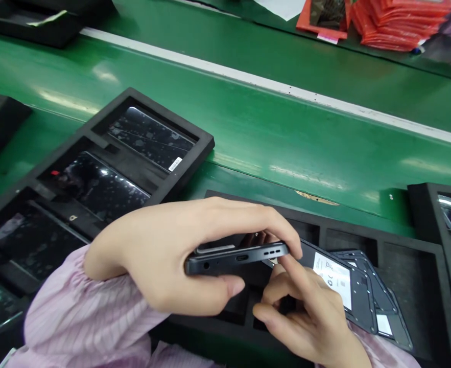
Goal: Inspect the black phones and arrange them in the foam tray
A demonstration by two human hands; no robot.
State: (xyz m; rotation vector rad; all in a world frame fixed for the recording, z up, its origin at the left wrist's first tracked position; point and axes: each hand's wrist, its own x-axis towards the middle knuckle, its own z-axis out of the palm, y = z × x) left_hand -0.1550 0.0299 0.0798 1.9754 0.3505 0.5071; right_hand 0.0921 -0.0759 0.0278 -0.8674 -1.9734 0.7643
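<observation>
My left hand [179, 250] is wrapped round a dark smartphone [217, 263]. The phone's bottom edge faces me, showing a headphone hole, a charging port and speaker slots. My left thumb lies below that edge, while the fingers arch over the top to the far side. Against the phone's right end rests the index finger of my right hand [305, 306]. Its other fingers are curled loosely and the thumb stands apart, with nothing visible between them. Behind this hand, several dark phone back panels [357, 286] lie overlapped in a black foam tray [412, 245]; one bears a white label.
A second black foam tray [206, 140] at left holds several phones or screens [148, 138] in its slots. Another tray [424, 199] stands at the right edge. Beyond runs a green surface [325, 138] with a white strip [225, 74]. Red packets [394, 23] are stacked at the far right.
</observation>
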